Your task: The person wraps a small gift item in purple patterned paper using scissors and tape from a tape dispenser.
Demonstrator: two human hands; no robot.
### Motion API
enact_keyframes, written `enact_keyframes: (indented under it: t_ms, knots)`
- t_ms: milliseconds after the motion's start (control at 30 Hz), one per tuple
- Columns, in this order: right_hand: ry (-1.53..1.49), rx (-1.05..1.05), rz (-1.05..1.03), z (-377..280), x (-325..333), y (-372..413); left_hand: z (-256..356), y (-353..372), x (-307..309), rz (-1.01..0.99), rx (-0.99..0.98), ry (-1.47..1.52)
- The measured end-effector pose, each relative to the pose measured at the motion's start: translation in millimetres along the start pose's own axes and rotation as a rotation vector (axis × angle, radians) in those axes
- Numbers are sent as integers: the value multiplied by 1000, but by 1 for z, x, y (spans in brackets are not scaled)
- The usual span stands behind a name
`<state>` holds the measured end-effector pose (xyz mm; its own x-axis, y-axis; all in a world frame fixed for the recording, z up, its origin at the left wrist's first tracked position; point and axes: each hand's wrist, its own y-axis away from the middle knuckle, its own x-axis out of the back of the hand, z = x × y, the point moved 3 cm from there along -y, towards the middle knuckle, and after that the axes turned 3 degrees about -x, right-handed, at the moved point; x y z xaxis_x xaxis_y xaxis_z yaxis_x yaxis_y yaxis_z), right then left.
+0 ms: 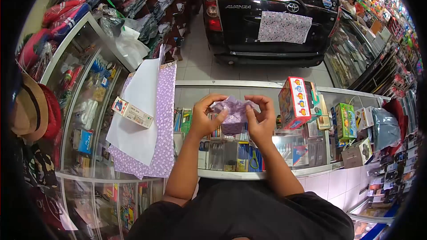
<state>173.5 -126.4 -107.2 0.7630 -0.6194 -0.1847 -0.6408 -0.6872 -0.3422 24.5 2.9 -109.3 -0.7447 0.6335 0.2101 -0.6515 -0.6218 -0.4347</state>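
A small box-shaped package in purple floral wrapping paper (233,126) stands in front of me on the glass counter. Its paper rises above the top in crumpled, loose edges. My left hand (205,118) grips the paper on the left side, thumb against the upper edge. On the opposite side my right hand (261,118) pinches the paper's rim between thumb and curled fingers. What the paper encloses is hidden. To the left lie sheets of the same purple floral paper (165,120), white side partly up, with a small printed box (132,113) resting on them.
Red toy box (294,103) and other cartons stand on the counter (222,175) to the right. Inside the counter, stationery and scissors (254,159) show through the glass. A black car (271,18) is parked beyond. Glass display cases (91,106) flank the left; another person (350,3) is far right.
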Motion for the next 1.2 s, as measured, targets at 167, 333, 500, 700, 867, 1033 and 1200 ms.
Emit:
enact_keyframes:
  t_ms: [167, 333, 500, 700, 867, 1033, 1200]
  knots:
    - [490, 140, -127, -14, -7, 7, -4, 2, -12, 263, -6, 15]
    - [326, 19, -167, 10, -6, 3, 4, 0, 2, 144, -97, 125]
    - [139, -83, -323, -1, 0, -5, -9, -4, 2, -63, -69, 34]
    - [408, 366, -408, -42, 9, -13, 5, 0, -16, -191, 61, 36]
    - [435, 119, -338, -80, 5, -20, 26, 2, -22, -181, -47, -95]
    - [943, 63, -328, -103, -4, -27, 25, 3, -26, -224, -57, -53]
    - [1097, 191, -406, -103, -3, -30, 27, 4, -30, -238, -107, -109]
